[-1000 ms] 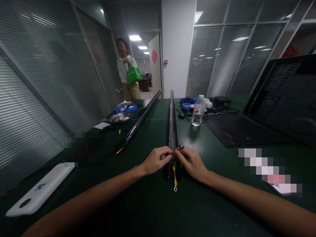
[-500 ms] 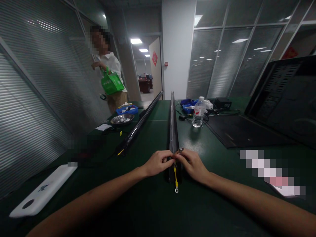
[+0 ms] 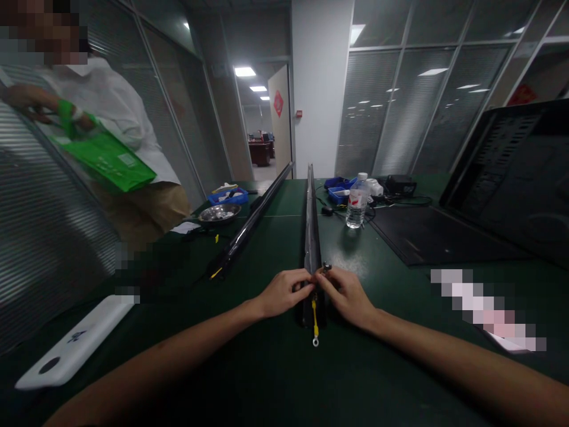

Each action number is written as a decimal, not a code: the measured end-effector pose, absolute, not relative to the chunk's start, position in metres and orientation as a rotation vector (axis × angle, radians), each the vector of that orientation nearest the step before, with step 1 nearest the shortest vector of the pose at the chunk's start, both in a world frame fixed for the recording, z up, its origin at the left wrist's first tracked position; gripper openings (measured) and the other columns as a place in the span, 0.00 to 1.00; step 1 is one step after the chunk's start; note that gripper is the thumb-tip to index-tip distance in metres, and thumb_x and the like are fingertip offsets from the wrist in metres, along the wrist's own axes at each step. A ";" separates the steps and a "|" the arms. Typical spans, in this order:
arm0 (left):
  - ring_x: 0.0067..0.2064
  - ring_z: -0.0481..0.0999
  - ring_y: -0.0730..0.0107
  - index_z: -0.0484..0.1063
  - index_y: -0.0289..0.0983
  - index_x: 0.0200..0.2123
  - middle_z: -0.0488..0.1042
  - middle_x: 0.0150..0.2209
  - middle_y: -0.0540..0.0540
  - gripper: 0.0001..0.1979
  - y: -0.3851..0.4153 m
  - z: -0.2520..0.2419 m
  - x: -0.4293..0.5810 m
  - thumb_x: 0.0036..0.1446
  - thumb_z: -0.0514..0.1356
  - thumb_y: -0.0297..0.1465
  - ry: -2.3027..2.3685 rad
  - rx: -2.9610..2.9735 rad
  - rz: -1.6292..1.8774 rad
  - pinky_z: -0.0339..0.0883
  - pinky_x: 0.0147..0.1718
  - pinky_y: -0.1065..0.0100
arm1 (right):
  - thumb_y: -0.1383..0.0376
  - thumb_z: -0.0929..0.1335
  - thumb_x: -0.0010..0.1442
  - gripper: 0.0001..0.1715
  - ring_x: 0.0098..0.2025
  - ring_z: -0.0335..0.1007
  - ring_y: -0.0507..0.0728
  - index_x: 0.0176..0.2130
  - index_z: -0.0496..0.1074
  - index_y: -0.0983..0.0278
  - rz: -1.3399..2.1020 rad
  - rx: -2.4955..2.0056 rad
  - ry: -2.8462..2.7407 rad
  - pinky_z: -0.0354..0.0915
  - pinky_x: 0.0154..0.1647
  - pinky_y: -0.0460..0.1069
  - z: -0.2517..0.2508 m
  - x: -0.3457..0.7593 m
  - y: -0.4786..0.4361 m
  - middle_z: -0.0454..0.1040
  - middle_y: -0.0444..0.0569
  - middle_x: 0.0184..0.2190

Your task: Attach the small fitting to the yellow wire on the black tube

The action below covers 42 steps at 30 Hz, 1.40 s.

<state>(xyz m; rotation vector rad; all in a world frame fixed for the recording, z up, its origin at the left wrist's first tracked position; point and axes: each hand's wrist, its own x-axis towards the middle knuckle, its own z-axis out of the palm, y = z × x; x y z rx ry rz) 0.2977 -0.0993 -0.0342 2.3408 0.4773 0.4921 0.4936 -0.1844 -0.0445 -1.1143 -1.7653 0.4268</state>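
A long dark bar with a glossy grey top point(image 3: 312, 237) runs away from me along the table. Over its near end my left hand point(image 3: 284, 292) is closed, thumb and fingers pinched together. My right hand point(image 3: 349, 295) meets it there, also in a pinch, and the fingertips of both hands nearly touch. Whatever small part lies between them is hidden. Just below the fingertips a short yellow wire point(image 3: 315, 314) points toward me, ending in a metal ring terminal point(image 3: 315, 341). A small shiny metal piece point(image 3: 327, 267) shows at my right forefinger; its kind is unclear.
Left of the bar lies a second long dark bar point(image 3: 251, 226), near a metal bowl point(image 3: 219, 213) and blue tray point(image 3: 227, 197). A water bottle point(image 3: 356, 201) stands right, by a black mat point(image 3: 444, 237). A white object point(image 3: 75, 344) lies front left. A person point(image 3: 120, 118) carries a green bag.
The person with the green bag has come closer along the left side. My hands have stayed almost still, and the yellow wire's ring end has shifted slightly left.
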 end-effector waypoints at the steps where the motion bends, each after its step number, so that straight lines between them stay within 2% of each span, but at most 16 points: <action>1: 0.32 0.68 0.73 0.74 0.35 0.45 0.72 0.38 0.48 0.11 -0.099 -0.034 0.298 0.70 0.55 0.34 0.479 2.343 0.485 0.61 0.31 0.73 | 0.60 0.64 0.73 0.15 0.31 0.71 0.55 0.38 0.74 0.64 0.429 -1.117 -1.765 0.64 0.32 0.48 -0.046 0.494 -0.184 0.74 0.46 0.30; 7: 0.32 0.68 0.73 0.74 0.34 0.43 0.72 0.37 0.49 0.11 -0.099 -0.035 0.298 0.69 0.55 0.34 0.494 2.365 0.481 0.60 0.31 0.73 | 0.59 0.64 0.72 0.16 0.29 0.70 0.54 0.37 0.74 0.64 0.418 -1.155 -1.767 0.63 0.30 0.48 -0.048 0.493 -0.183 0.73 0.46 0.29; 14: 0.32 0.68 0.72 0.74 0.35 0.42 0.72 0.36 0.49 0.10 -0.101 -0.033 0.297 0.68 0.56 0.34 0.500 2.375 0.466 0.59 0.31 0.74 | 0.61 0.62 0.74 0.15 0.34 0.71 0.56 0.39 0.73 0.63 0.465 -1.072 -1.826 0.65 0.36 0.49 -0.047 0.496 -0.182 0.75 0.48 0.33; 20: 0.33 0.68 0.72 0.74 0.35 0.42 0.72 0.37 0.49 0.10 -0.102 -0.031 0.297 0.69 0.55 0.35 0.487 2.370 0.475 0.60 0.32 0.73 | 0.60 0.61 0.74 0.17 0.34 0.70 0.56 0.38 0.72 0.63 0.462 -1.043 -1.828 0.65 0.36 0.49 -0.047 0.497 -0.181 0.74 0.48 0.33; 26: 0.38 0.71 0.68 0.73 0.35 0.43 0.72 0.39 0.47 0.11 -0.102 -0.031 0.297 0.70 0.54 0.34 0.463 2.381 0.527 0.63 0.37 0.72 | 0.61 0.62 0.73 0.14 0.34 0.70 0.55 0.39 0.73 0.63 0.462 -1.083 -1.780 0.64 0.36 0.48 -0.045 0.496 -0.185 0.74 0.47 0.33; 29: 0.41 0.72 0.67 0.74 0.35 0.45 0.73 0.41 0.46 0.11 -0.100 -0.033 0.297 0.71 0.53 0.34 0.447 2.361 0.519 0.65 0.40 0.71 | 0.60 0.63 0.73 0.14 0.33 0.70 0.55 0.38 0.73 0.64 0.471 -1.113 -1.774 0.64 0.34 0.48 -0.046 0.495 -0.185 0.74 0.47 0.32; 34: 0.39 0.72 0.67 0.74 0.35 0.45 0.73 0.40 0.46 0.12 -0.097 -0.037 0.299 0.71 0.53 0.35 0.478 2.336 0.488 0.65 0.38 0.71 | 0.60 0.63 0.72 0.15 0.30 0.69 0.54 0.37 0.73 0.64 0.477 -1.138 -1.765 0.63 0.32 0.48 -0.047 0.495 -0.183 0.73 0.45 0.29; 38: 0.38 0.72 0.68 0.74 0.35 0.42 0.73 0.38 0.47 0.11 -0.096 -0.037 0.299 0.70 0.54 0.33 0.476 2.345 0.482 0.64 0.37 0.72 | 0.59 0.64 0.72 0.14 0.31 0.70 0.54 0.38 0.73 0.64 0.546 -1.102 -1.778 0.64 0.32 0.47 -0.047 0.496 -0.184 0.74 0.46 0.31; 42: 0.40 0.72 0.68 0.73 0.35 0.40 0.72 0.38 0.47 0.10 -0.096 -0.036 0.298 0.69 0.53 0.32 0.434 2.347 0.480 0.65 0.39 0.72 | 0.57 0.64 0.72 0.14 0.29 0.68 0.53 0.40 0.73 0.64 0.581 -1.099 -1.776 0.63 0.29 0.46 -0.048 0.498 -0.184 0.73 0.44 0.30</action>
